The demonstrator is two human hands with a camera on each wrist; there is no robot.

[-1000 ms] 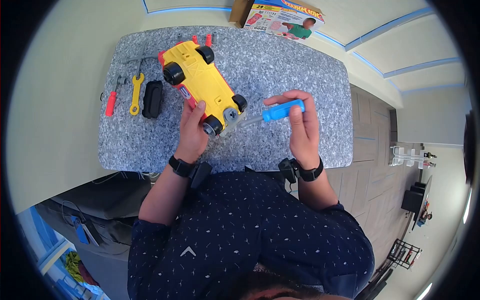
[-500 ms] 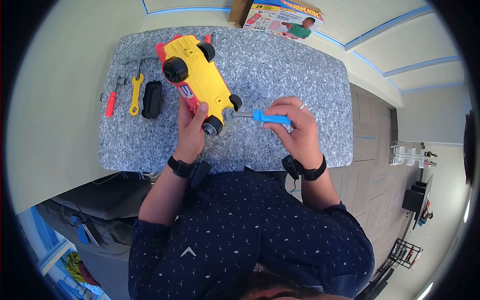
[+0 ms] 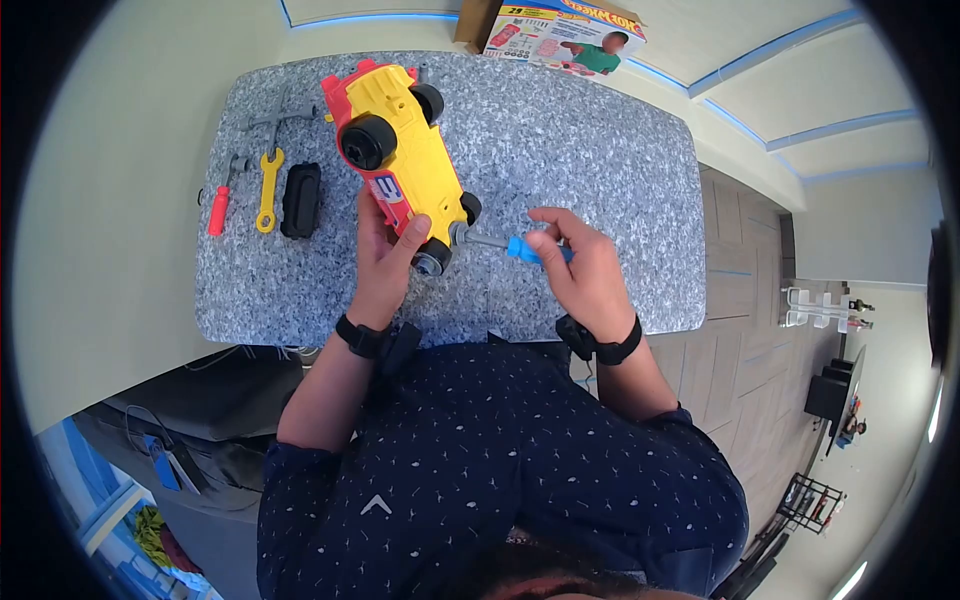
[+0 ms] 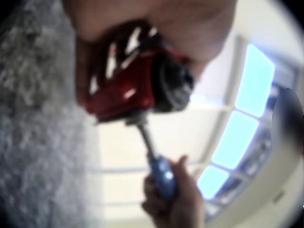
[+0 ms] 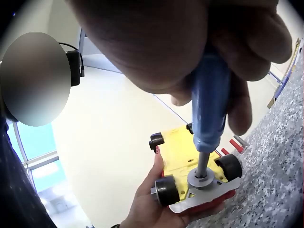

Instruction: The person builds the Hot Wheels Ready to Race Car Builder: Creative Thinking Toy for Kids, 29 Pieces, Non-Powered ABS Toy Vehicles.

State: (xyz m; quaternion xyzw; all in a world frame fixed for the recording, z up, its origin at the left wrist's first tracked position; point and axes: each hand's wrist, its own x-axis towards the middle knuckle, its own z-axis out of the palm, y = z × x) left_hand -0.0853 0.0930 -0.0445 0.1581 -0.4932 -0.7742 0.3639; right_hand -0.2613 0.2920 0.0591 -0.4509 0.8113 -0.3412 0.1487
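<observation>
My left hand grips a red toy car with a yellow underside by its end, wheels outward, above the table. Between thumb and fingers, my right hand holds a blue-handled screwdriver. In the right wrist view the shaft of the screwdriver meets a round grey screw head on a grey piece at the car's end. The left wrist view, blurred, has the car's red side with the blue handle below it.
On the speckled table, at the left, lie a red-handled tool, a yellow wrench, a black tray-like part and a grey cross-shaped tool. A printed box stands beyond the far edge.
The screwdriver has swung from beside the car onto the grey screw head. My right hand has moved down and left and changed its grip on the handle. The car has tilted slightly.
</observation>
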